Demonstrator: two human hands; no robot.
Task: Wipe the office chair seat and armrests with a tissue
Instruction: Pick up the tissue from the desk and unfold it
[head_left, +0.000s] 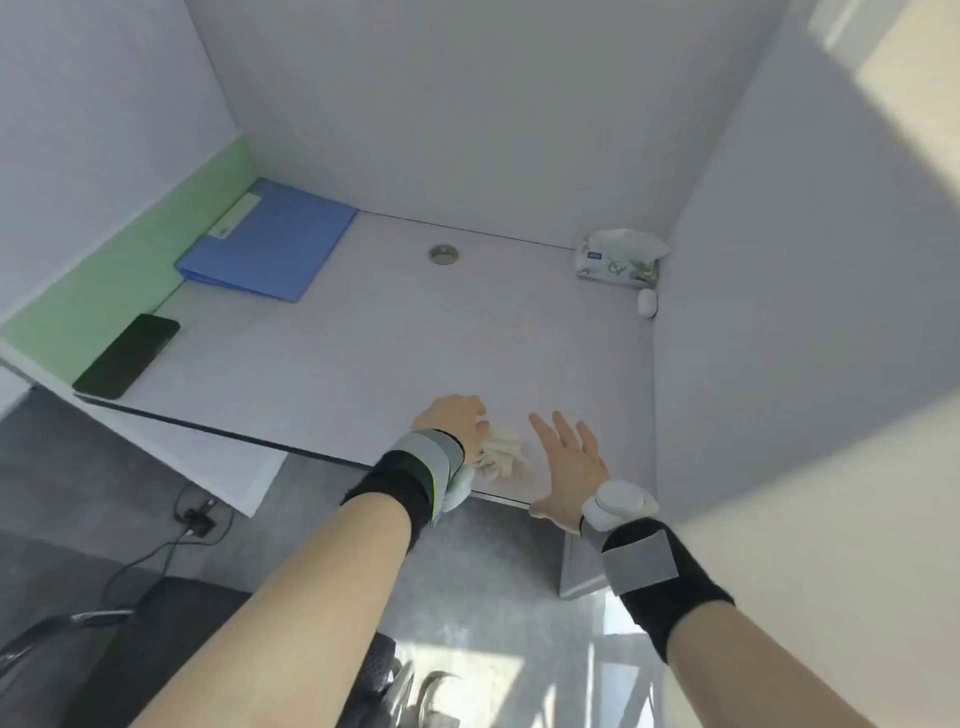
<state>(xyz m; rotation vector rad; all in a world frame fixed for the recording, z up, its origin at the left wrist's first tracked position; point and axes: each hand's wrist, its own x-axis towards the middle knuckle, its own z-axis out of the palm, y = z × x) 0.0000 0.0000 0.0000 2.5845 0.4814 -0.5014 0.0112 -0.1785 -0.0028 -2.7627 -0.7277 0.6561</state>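
Observation:
A crumpled white tissue (500, 451) lies near the front edge of the white desk (395, 338). My left hand (456, 422) curls over its left side and touches it; whether the fingers grip it is hard to tell. My right hand (567, 462) hovers flat just right of the tissue, fingers spread, holding nothing. The office chair's dark seat (156, 634) shows at the bottom left, partly hidden behind my left forearm, with one armrest (47, 631) at the left edge.
A tissue pack (618, 258) and a small white object (647, 302) stand in the desk's back right corner. A blue folder (270, 240) and a black phone (127, 356) lie at the left. White partition walls enclose the desk. Cables (195, 522) lie on the grey floor.

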